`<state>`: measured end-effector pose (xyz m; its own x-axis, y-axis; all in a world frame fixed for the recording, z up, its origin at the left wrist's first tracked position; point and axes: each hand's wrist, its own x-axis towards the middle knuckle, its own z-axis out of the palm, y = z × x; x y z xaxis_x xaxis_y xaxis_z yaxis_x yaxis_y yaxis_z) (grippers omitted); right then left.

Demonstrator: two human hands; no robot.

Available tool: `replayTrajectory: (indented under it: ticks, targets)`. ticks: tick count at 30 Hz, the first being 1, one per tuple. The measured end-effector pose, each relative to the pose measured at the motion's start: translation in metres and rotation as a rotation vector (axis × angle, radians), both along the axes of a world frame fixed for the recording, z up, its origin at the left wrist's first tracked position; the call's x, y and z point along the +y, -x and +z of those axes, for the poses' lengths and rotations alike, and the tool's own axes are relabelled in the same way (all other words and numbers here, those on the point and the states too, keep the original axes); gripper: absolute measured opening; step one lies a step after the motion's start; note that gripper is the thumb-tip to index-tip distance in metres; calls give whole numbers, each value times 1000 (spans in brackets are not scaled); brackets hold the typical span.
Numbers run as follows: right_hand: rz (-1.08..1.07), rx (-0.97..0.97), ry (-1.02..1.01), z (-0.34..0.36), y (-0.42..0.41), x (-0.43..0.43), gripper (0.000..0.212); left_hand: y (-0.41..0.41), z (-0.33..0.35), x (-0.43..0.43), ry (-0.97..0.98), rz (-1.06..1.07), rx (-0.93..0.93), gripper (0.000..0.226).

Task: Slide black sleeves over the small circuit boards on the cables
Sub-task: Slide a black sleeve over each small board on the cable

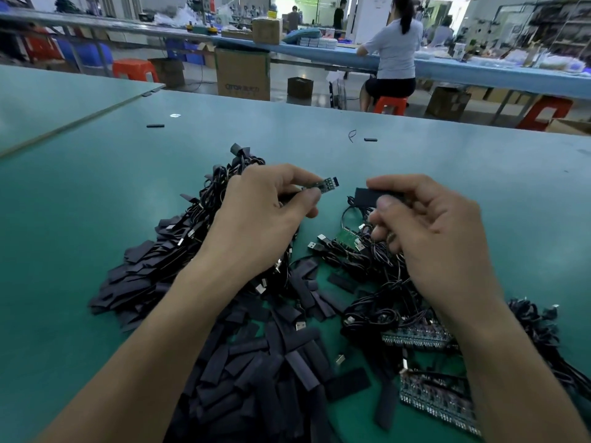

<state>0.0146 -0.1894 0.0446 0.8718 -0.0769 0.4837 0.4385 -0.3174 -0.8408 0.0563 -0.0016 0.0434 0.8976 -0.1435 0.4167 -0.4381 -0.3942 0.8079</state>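
Note:
My left hand (265,215) pinches a small green circuit board (324,184) on a black cable, its free end pointing right. My right hand (428,228) pinches a flat black sleeve (367,197), its open end facing left toward the board. A short gap separates board and sleeve above the green table (96,219). Loose black sleeves (265,362) lie heaped below my hands. A tangle of black cables with USB plugs (361,266) lies under my right hand.
A heap of sleeved cables (179,251) lies at the left. Strips of joined circuit boards (425,337) sit at the lower right. Two stray sleeves (155,126) lie further back on the table. A person on a red stool (391,55) works at the far bench.

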Motion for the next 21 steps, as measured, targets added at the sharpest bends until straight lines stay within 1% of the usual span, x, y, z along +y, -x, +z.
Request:
replayTrajectory:
  ticks: [4,10,14,19,21]
  targets:
    - [-25,-33,22,-1,-1,-2,23,2,1,-2,-26,-64,25,13]
    - [-66,-55,28,-4,-4,-4,19,1,1,0,-4,-112,37,13]
    - [-69,-87,5,-6,-4,-3,22,3,2,-1,-16,-141,55,13]
    - [-103,-130,8,-6,-3,-3,20,5,3,-2,-16,-187,67,15]
    - [-114,-132,13,-7,-3,-3,24,6,4,-3,-9,-201,62,13]
